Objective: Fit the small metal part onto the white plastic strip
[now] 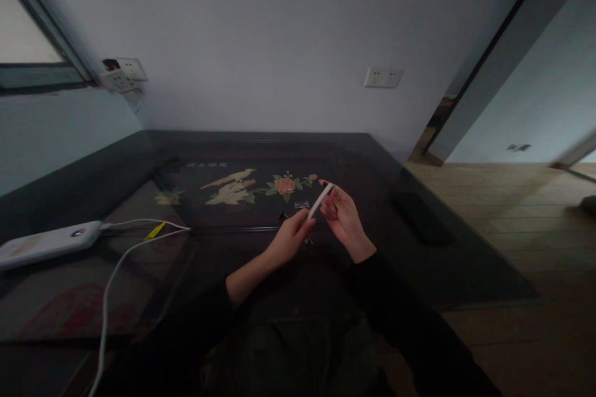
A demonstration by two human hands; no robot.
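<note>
At the far left of the dark glass-topped table [233, 260], a white power bank [49, 242] lies near the edge, with a white cable [116, 267] running from its end and looping down off the table toward the person; a small yellow tag [154, 231] sits on the cable. Further in, the tabletop shows an inlaid picture of birds and a flower [285, 185]. The person's left hand [291, 239] comes next, its fingers pinched together on the lower end of a slim white stick-like object [320, 200], which slants up and to the right above the table. The right hand [342, 217] meets the object's upper end, with fingers curled about it; whether they press firmly or only steady it cannot be told in this dim, soft picture. Small dark and metallic bits [302, 205] lie on the glass just beneath the hands, too small to identify. A likely risk is that the thin object slips from the light two-ended pinch and drops onto the hard glass, scattering those small pieces. The dangling cable could also snag on a sleeve and drag the power bank off the edge. On the wall behind, a white socket plate [382, 77] sits to the right.
</note>
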